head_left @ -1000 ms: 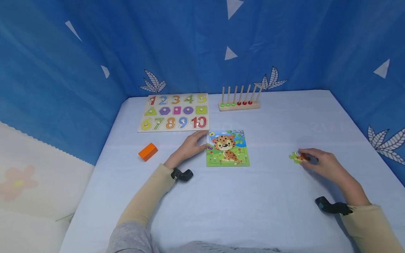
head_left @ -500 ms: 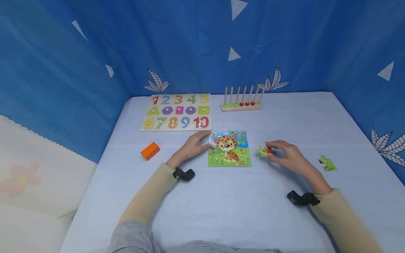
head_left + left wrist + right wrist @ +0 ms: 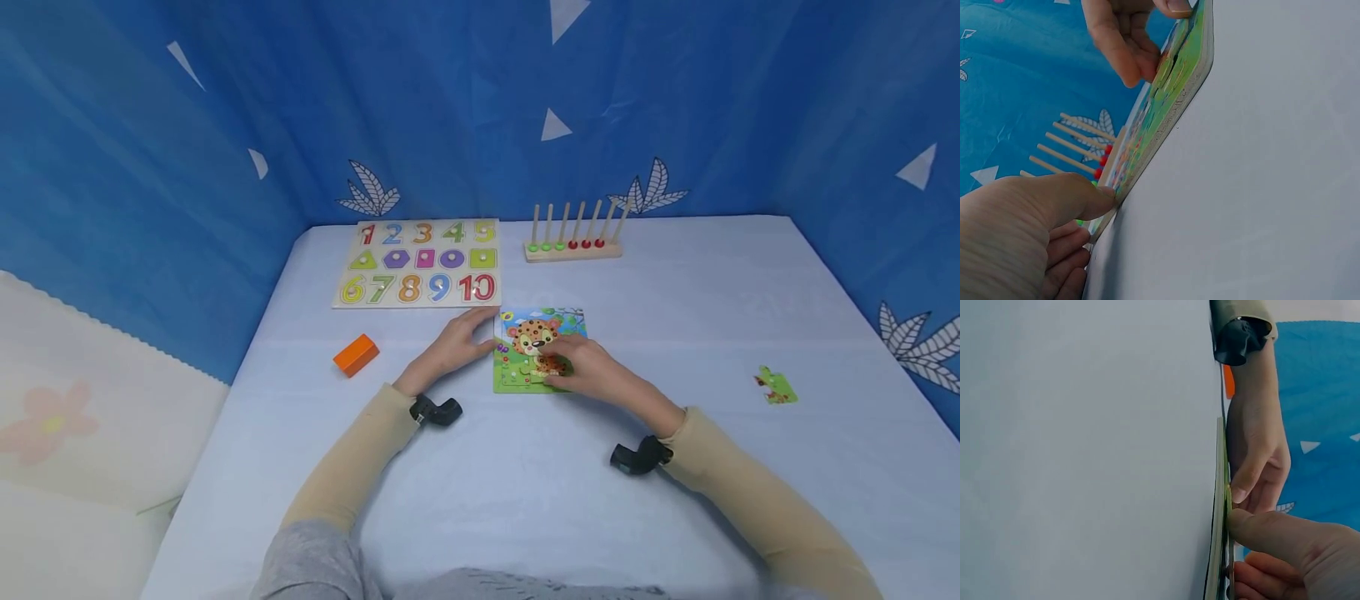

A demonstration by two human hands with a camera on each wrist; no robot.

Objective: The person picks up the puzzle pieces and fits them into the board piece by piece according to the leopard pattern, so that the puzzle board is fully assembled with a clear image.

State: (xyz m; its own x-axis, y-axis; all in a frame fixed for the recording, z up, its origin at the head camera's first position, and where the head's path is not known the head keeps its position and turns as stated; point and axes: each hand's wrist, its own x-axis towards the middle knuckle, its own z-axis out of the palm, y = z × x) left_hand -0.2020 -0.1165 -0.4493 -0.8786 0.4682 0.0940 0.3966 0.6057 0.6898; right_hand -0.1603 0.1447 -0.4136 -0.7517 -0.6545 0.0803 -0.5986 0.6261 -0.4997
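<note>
Now the right hand (image 3: 592,375) had swung in from the right of the frame and pressed its puzzle piece (image 3: 553,364) onto the leopard puzzle (image 3: 525,354) at centre, apparently pinched between fingertips. The left hand (image 3: 450,346) steadied the board's left edge, fingers relaxed. One spare piece (image 3: 776,387) lay far right.

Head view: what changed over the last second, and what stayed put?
The right hand carried a puzzle piece leftward from the table's right side onto the leopard puzzle board, where its fingers now press it. A second loose piece, earlier hidden by that hand, lies uncovered. The left hand stayed at the board's left edge; number board, orange block and peg rack unchanged.
</note>
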